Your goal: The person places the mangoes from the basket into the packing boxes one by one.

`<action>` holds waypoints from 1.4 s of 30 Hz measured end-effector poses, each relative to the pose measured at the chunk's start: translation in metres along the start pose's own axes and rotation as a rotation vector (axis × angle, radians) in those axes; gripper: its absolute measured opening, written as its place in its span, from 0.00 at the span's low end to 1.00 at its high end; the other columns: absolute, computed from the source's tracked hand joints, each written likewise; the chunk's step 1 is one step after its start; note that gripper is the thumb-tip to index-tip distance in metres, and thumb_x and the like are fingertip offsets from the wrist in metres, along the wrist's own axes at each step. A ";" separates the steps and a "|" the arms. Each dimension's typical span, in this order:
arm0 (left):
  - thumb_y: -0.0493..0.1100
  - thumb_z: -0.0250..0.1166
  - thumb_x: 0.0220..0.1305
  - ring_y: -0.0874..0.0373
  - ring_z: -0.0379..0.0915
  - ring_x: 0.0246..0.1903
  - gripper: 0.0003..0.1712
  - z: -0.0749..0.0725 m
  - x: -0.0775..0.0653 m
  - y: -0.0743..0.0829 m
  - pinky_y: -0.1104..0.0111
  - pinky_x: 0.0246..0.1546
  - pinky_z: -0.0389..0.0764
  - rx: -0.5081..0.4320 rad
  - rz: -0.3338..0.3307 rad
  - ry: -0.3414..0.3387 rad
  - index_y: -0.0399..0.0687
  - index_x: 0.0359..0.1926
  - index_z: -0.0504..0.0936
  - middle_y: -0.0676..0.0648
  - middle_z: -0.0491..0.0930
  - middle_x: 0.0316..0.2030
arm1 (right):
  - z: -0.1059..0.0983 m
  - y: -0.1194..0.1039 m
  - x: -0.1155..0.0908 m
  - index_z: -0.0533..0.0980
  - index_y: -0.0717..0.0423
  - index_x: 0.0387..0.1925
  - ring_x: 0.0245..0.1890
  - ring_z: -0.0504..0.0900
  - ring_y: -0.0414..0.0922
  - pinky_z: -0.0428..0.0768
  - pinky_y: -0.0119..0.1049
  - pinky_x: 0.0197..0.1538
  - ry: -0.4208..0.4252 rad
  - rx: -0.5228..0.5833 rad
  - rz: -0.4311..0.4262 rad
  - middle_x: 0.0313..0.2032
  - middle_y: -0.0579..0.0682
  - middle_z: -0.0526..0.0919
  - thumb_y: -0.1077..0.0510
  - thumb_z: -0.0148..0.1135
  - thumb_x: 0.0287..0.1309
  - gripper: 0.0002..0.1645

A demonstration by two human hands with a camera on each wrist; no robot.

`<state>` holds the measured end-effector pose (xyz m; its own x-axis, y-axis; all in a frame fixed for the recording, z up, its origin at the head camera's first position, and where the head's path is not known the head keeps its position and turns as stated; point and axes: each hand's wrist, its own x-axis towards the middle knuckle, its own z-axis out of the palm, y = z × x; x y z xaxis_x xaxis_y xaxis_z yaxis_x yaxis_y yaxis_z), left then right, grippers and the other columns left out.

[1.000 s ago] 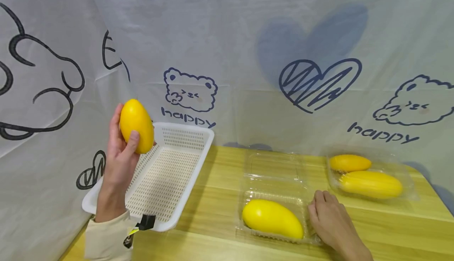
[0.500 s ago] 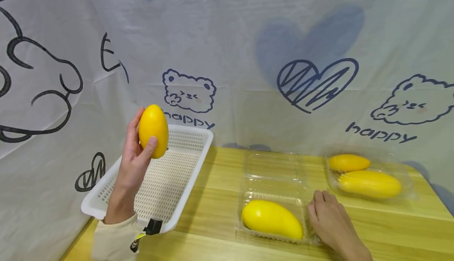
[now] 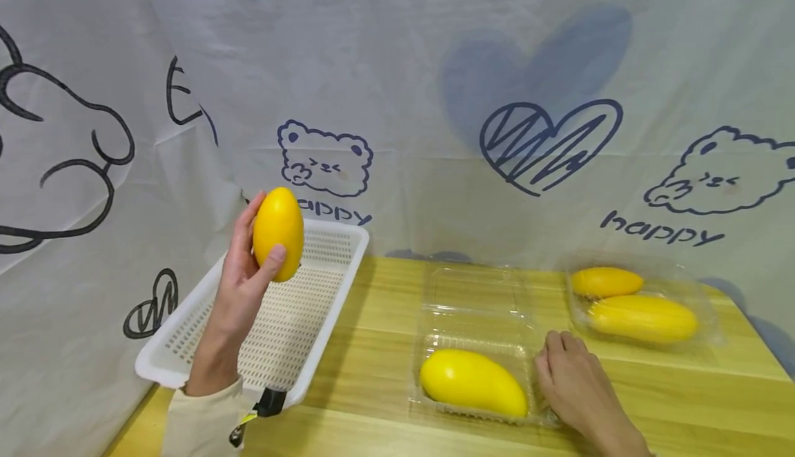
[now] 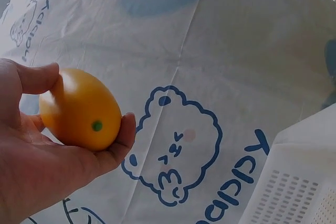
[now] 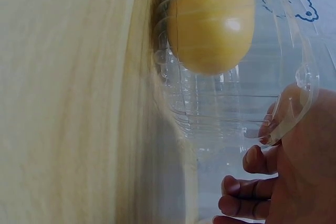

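My left hand (image 3: pixel 239 291) grips a yellow mango (image 3: pixel 279 235) upright above the white basket (image 3: pixel 344 284). In the left wrist view the mango (image 4: pixel 81 108) shows a green spot on its end, with thumb and fingers curled round it. At the right, my right hand (image 3: pixel 577 381) pinches the right edge of an open clear plastic box (image 3: pixel 497 343). The right wrist view shows the thumb through the clear wall and the other fingers (image 5: pixel 252 188) loosely curled outside. One larger yellow mango (image 3: pixel 473 382) lies in that box, whose lid is folded back toward the curtain.
A second clear plastic box (image 3: pixel 702 298) stands at the back right, holding two yellow mangoes (image 3: pixel 642 319). Behind the wooden table (image 3: pixel 373 346) hangs a pale printed curtain (image 3: pixel 422 188), which also covers the left side.
My left hand has moved right and slightly down with the mango, staying over the basket. The right hand keeps its place at the box edge. The head view has shifted slightly.
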<state>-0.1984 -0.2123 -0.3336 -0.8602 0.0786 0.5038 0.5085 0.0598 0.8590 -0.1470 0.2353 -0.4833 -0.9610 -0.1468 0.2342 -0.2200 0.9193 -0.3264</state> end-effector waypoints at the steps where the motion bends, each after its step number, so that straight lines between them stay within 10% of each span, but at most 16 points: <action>1: 0.31 0.53 0.77 0.45 0.66 0.60 0.39 0.001 0.000 0.000 0.71 0.57 0.77 0.005 0.001 -0.004 0.56 0.82 0.52 0.44 0.58 0.74 | 0.000 -0.001 0.000 0.65 0.54 0.29 0.27 0.63 0.46 0.63 0.39 0.30 0.000 0.002 0.001 0.26 0.48 0.64 0.61 0.48 0.72 0.11; 42: 0.30 0.61 0.71 0.44 0.68 0.55 0.43 0.050 -0.003 -0.019 0.67 0.51 0.82 0.108 -0.002 -0.205 0.57 0.80 0.56 0.48 0.59 0.75 | -0.001 -0.001 0.000 0.64 0.54 0.29 0.26 0.61 0.46 0.62 0.38 0.30 -0.007 0.013 0.005 0.25 0.48 0.63 0.62 0.46 0.72 0.12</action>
<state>-0.2033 -0.1643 -0.3556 -0.8413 0.2786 0.4633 0.5172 0.1650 0.8398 -0.1467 0.2345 -0.4818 -0.9634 -0.1445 0.2259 -0.2169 0.9151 -0.3399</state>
